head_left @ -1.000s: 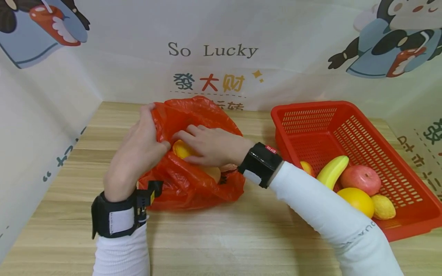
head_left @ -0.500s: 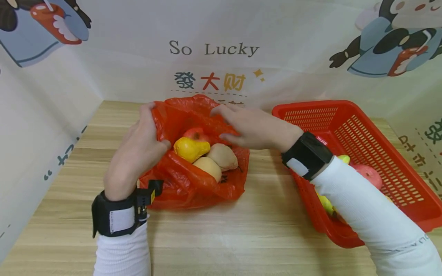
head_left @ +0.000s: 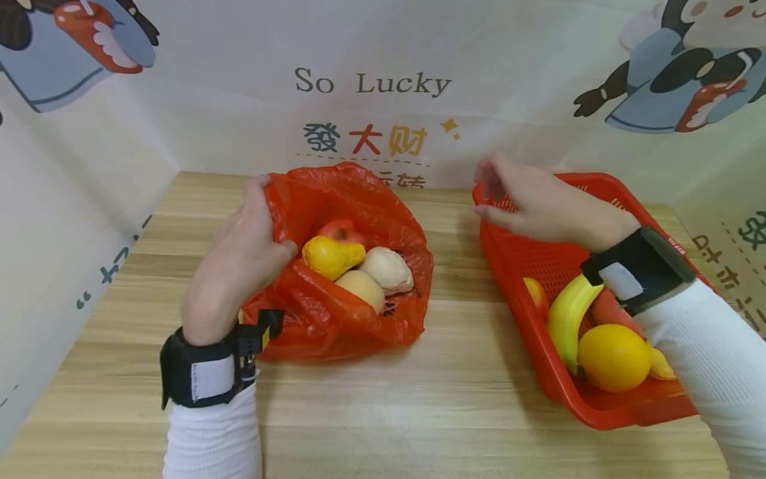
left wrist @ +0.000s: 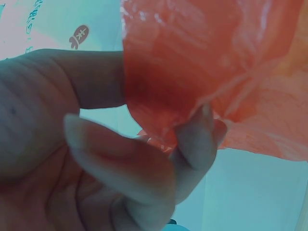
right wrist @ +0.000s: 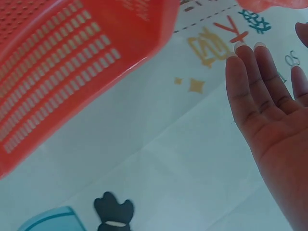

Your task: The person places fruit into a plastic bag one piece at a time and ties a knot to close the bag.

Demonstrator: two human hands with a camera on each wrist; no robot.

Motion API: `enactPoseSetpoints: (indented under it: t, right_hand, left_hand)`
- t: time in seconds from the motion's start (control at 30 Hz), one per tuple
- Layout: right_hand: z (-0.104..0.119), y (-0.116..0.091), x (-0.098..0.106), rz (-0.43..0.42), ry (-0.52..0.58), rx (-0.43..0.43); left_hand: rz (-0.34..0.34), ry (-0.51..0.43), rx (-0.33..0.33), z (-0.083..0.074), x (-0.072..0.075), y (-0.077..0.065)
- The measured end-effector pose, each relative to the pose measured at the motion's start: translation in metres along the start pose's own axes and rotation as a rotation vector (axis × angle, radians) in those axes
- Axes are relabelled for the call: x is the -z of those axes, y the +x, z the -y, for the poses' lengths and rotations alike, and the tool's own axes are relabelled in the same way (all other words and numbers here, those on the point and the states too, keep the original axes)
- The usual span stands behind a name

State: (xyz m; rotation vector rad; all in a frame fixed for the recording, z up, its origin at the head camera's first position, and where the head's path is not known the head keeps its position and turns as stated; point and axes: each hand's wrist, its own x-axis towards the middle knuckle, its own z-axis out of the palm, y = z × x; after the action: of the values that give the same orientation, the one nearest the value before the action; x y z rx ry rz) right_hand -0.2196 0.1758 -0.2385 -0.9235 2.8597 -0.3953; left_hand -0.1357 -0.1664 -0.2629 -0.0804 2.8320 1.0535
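Observation:
My left hand (head_left: 230, 273) grips the left edge of a red plastic bag (head_left: 335, 339), whose mouth gapes toward me. In the left wrist view, thumb and fingers curl about the thin bag film (left wrist: 163, 57). Inside the bag lie a yellow pear-shaped fruit (head_left: 329, 257), a red fruit (head_left: 341, 231) partly hidden behind it, a pale lumpy piece (head_left: 389, 271) and a tan round one (head_left: 361, 289). Over the back left of a red basket (head_left: 541, 376) hovers my right hand (head_left: 544, 203), holding nothing; the right wrist view shows its extended fingers (right wrist: 238, 89).
In the basket are a banana (head_left: 565, 322), an orange (head_left: 615, 358), a red fruit (head_left: 610, 309) partly under the right arm, a yellow lumpy fruit (head_left: 661, 366) and an orange-red fruit (head_left: 535, 297) at the left wall. A printed white backdrop (head_left: 239, 120) stands behind the table.
My right hand has come out of the bag and travelled right to the basket, uncovering the fruit in the bag. My left hand keeps its grip on the bag's edge.

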Motion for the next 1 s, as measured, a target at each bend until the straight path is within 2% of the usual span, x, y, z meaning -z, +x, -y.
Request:
enactPoseSetpoints:
  t: [0.17, 0.27, 0.43, 0.7, 0.83, 1.0]
  right_hand:
    - [-0.020, -0.013, 0.000, 0.024, 0.011, -0.033]
    - [-0.031, -0.021, -0.002, 0.079, 0.013, -0.063]
    - [-0.051, -0.032, -0.007, 0.232, 0.016, -0.105]
    - [-0.077, -0.046, -0.016, 0.561, 0.046, -0.223]
    - [-0.085, -0.053, -0.024, 0.660, 0.116, -0.291]
    - [-0.090, -0.059, -0.034, 0.731, 0.221, -0.355]
  left_hand:
    - [-0.004, 0.001, -0.003, 0.000, 0.000, 0.000]
    - [0.000, -0.007, -0.004, 0.000, 0.000, 0.000]
    - [0.006, -0.012, 0.002, 0.000, 0.000, 0.000]
    - [0.008, -0.009, 0.013, 0.000, 0.000, 0.000]
    - [0.006, -0.006, 0.015, -0.001, 0.000, 0.000]
    - [0.009, -0.014, 0.013, 0.000, -0.001, 0.000]
